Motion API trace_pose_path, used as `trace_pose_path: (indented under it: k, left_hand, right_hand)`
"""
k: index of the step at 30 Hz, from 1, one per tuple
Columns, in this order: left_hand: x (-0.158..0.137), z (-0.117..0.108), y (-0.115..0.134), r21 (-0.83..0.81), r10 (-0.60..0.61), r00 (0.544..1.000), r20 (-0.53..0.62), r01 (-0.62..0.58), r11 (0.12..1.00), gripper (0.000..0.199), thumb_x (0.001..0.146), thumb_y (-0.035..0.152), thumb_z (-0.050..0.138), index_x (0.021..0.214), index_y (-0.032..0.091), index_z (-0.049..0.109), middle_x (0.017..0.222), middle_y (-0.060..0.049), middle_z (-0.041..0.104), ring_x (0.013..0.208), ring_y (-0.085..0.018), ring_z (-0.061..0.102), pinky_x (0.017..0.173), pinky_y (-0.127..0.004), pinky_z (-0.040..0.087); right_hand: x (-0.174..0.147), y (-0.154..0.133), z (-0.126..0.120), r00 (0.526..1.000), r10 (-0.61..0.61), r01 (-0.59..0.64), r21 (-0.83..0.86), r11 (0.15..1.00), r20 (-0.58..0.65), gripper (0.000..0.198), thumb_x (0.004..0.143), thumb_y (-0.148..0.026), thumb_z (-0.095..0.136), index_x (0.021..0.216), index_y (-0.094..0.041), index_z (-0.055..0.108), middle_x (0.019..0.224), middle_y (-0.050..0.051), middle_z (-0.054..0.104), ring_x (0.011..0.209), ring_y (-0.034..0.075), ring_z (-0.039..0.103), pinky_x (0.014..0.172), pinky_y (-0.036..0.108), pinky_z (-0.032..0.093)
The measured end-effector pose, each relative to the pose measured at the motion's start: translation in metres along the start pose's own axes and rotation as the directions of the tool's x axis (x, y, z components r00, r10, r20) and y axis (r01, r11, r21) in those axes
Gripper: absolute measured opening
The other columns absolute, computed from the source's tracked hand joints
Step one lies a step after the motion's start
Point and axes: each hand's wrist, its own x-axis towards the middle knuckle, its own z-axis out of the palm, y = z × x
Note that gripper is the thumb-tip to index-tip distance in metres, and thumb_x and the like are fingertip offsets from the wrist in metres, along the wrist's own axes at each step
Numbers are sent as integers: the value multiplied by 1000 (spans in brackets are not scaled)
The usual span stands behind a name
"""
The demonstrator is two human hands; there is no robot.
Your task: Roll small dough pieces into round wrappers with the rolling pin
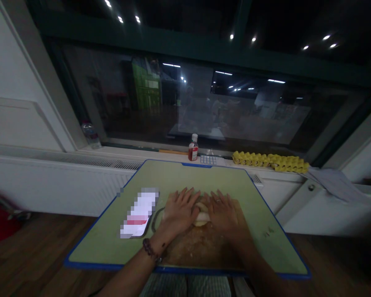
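A pale, soft-looking piece like dough (202, 217) lies on a brown wooden board (198, 247). Both of my hands rest over it, palms down. My left hand (181, 211) covers its left side, fingers stretched forward and thumb pointing inward. On the other side my right hand (222, 212) lies flat with its fingers spread. Only the middle of the pale piece shows between them; its ends are hidden. The board sits on a green table top (191, 173) with a blue rim.
Left of the board lies a phone (139, 214) with its screen lit. On the windowsill stand a small red-brown bottle (193, 148), a clear plastic bottle (91, 135) and a yellow egg carton (270, 161). A dark window rises behind. A radiator (80, 177) runs below the sill.
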Motion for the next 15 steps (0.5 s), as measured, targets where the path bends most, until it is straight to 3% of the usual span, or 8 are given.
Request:
trace_pose_path:
  k: [7,12,15]
  left_hand:
    - [-12,4,-3,-48,67,995,-78,-71,996,48,99,39,30,145,30,36,155,0,31,142,-24,25,114,-41,23]
    - [10,3,-8,-33,48,999,-25,-49,998,50,97,43,33,145,29,38,154,-3,34,143,-26,24,113,-45,24]
    - [26,2,-13,-60,0,999,-33,-1,998,50,96,44,35,143,27,39,153,-4,35,142,-25,25,114,-43,24]
  right_hand:
    - [-9,-9,-12,999,45,-45,16,999,1,46,98,-26,29,139,-24,49,147,6,43,141,29,26,115,53,17]
    - [6,-1,-14,998,-12,12,-4,1000,56,46,97,-25,29,137,-21,51,144,11,46,139,31,31,112,55,20]
    - [25,5,-8,998,-37,37,8,999,56,43,98,-29,30,135,-27,52,145,6,45,139,32,30,111,58,18]
